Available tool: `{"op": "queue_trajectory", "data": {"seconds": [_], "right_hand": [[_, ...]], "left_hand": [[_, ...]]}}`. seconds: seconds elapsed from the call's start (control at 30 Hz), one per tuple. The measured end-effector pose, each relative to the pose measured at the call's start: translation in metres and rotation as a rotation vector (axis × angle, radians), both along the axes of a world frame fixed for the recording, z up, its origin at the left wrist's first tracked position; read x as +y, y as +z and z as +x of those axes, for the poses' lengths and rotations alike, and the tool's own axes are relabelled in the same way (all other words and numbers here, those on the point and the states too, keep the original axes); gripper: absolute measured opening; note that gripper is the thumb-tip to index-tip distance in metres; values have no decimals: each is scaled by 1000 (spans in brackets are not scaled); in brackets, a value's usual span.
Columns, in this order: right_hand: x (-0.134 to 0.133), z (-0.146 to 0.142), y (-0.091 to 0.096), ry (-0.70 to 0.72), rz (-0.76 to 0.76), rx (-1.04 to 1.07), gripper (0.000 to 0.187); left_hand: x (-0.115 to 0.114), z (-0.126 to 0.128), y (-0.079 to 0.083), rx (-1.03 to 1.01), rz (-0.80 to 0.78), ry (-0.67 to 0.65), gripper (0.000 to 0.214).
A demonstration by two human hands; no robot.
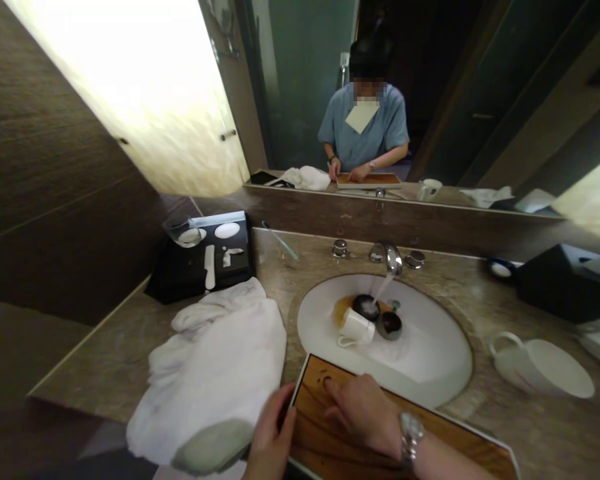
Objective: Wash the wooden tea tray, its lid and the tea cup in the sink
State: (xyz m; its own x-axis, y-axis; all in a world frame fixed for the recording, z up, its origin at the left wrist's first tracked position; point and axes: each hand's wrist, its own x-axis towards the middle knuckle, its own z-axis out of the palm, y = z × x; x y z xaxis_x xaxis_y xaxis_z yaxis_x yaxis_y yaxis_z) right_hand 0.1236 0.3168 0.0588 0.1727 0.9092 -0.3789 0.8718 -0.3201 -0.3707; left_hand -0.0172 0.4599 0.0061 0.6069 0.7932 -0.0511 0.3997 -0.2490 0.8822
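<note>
A wooden tray (445, 437) with a pale rim lies across the near edge of the white sink (430, 353). My left hand (271, 437) grips the tray's left edge. My right hand (363, 410), a watch on its wrist, rests flat on the tray's inner surface with fingers pressing the wood. In the sink basin lie a white cup (356, 328) on its side, a dark bowl (366, 305) and a small dark cup (390, 325). Water runs from the tap (391, 257) onto them.
A crumpled white towel (220, 363) lies on the marble counter left of the sink. A black amenity tray (205, 263) stands behind it. A white teapot (537, 367) sits at the right, a dark box (555, 283) beyond. The mirror shows a person in blue.
</note>
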Motion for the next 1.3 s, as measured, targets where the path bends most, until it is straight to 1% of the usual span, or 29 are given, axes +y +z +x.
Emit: {"op": "queue_trajectory", "data": {"seconds": [0.07, 0.17, 0.2, 0.27, 0.33, 0.4, 0.47, 0.53, 0.6, 0.63, 0.77, 0.83, 0.87, 0.93, 1.03, 1.1, 1.2, 1.3], "right_hand": [[15, -10, 1, 20, -12, -59, 39], [21, -3, 2, 3, -16, -103, 41], [18, 1, 6, -19, -37, -125, 42], [7, 12, 19, -97, -60, -171, 43], [-8, 25, 37, -183, -28, -214, 42], [-20, 43, 57, -235, 25, -255, 41], [-26, 65, 76, -276, 61, -298, 42], [-28, 87, 95, -336, 100, -318, 42], [-27, 109, 116, -397, 198, -301, 38], [-26, 119, 127, -425, 269, -279, 37], [-33, 155, 171, -537, 574, -181, 41], [-42, 173, 185, -580, 725, -139, 44], [-48, 182, 190, -596, 797, -118, 46], [-62, 198, 192, -629, 927, -54, 51], [-84, 217, 183, -667, 1031, 43, 59], [-101, 225, 171, -693, 1043, 42, 58], [-125, 235, 148, -756, 1024, -29, 55], [-146, 246, 128, -815, 1033, 31, 60]], "left_hand": [[-4, -10, -8, 9, 22, -24, 54], [-7, -25, -21, 78, -5, -93, 66], [-8, -28, -24, 111, -35, -120, 73], [-7, -29, -26, 157, -105, -163, 85], [-6, -25, -24, 163, -139, -208, 88], [-4, -18, -21, 181, -86, -264, 85], [-2, -9, -17, 233, 44, -345, 78], [0, 0, -13, 319, 194, -443, 62], [1, 10, -8, 390, 289, -528, 46], [2, 16, -6, 419, 310, -551, 41], [11, 39, -1, 500, 310, -559, 38], [17, 49, 1, 549, 299, -551, 39], [20, 54, 2, 570, 290, -546, 39], [26, 63, 6, 605, 266, -528, 41], [35, 72, 11, 645, 231, -477, 43], [42, 76, 12, 666, 219, -444, 43], [51, 83, 11, 683, 230, -421, 43], [62, 89, 11, 668, 217, -398, 46]]}}
